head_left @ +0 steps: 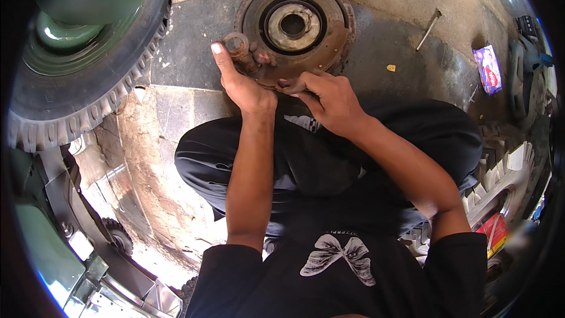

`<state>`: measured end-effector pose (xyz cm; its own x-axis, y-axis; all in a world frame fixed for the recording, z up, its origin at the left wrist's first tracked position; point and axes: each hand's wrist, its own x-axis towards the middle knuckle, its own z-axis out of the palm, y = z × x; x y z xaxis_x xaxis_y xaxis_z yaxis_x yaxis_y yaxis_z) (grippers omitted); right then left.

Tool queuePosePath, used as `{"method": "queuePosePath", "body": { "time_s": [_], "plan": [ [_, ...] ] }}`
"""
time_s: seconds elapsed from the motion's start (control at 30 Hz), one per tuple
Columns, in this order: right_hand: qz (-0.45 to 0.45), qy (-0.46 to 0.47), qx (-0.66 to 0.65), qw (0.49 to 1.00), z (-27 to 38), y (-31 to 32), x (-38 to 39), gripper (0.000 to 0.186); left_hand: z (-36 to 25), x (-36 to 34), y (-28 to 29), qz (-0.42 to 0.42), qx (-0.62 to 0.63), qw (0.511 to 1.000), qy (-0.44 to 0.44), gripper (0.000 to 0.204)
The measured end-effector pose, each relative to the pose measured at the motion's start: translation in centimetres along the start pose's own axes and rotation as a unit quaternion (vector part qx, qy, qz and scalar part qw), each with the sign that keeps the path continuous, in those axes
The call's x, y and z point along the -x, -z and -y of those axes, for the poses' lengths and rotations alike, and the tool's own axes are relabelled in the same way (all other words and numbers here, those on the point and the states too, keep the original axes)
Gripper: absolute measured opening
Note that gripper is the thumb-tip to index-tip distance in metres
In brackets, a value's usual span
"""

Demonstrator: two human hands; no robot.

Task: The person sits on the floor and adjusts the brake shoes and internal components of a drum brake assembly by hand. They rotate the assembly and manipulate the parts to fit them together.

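My left hand (252,89) is wrapped around a rusty metal part with a ring-shaped end (236,43). Its thumb is raised beside the ring, and most of the part is hidden by my fingers. My right hand (336,101) is closed at the near edge of this part, with its fingertips pinched together beside the left palm. Whether a small piece sits in that pinch, I cannot make out. Just beyond both hands, a rusty round brake drum (338,36) lies flat on the floor, with a greasy pale hub (292,40) and a dark hole at its centre.
A large tyre on a green wheel (126,73) stands at the left. On the floor to the right lie a hammer-like tool (428,30) and a purple packet (488,69). Another treaded tyre (506,182) is by my right knee. Green vehicle parts (47,247) fill the lower left.
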<state>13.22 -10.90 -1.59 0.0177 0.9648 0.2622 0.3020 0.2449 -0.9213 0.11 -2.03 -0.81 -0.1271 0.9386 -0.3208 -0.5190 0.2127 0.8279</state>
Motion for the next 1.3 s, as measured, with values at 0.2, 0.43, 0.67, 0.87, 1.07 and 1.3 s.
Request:
{"method": "queuePosePath", "body": {
  "time_s": [0.2, 0.43, 0.67, 0.87, 1.07, 1.3],
  "plan": [
    [-0.014, 0.008, 0.000, 1.000, 0.6, -0.9, -0.6, 0.018, 0.1, 0.3, -0.1, -0.013, 0.005, 1.000, -0.003, 0.070],
    [-0.004, -0.013, -0.003, 1.000, 1.3, -0.7, -0.9, 0.017, 0.1, 0.7, 0.0, 0.015, -0.013, 0.999, -0.029, 0.069],
    [-0.013, -0.033, 0.007, 0.999, 0.7, 1.0, -1.4, 0.019, 0.0, 0.7, -0.2, 0.047, 0.033, 0.995, -0.077, 0.054],
    [-0.141, -0.180, -0.164, 0.960, 0.1, 1.1, -2.6, 0.022, 0.6, 0.1, 0.6, 0.062, -0.012, 0.992, -0.108, 0.054],
    [-0.195, -0.250, -0.260, 0.912, -1.9, 2.3, -3.5, 0.027, -0.3, -0.3, -0.2, 0.034, -0.117, 0.983, -0.140, 0.051],
    [-0.213, -0.280, -0.246, 0.903, -2.3, 2.5, -3.6, 0.031, 0.3, 0.3, 0.2, 0.109, -0.150, 0.972, -0.147, 0.053]
  ]
}}
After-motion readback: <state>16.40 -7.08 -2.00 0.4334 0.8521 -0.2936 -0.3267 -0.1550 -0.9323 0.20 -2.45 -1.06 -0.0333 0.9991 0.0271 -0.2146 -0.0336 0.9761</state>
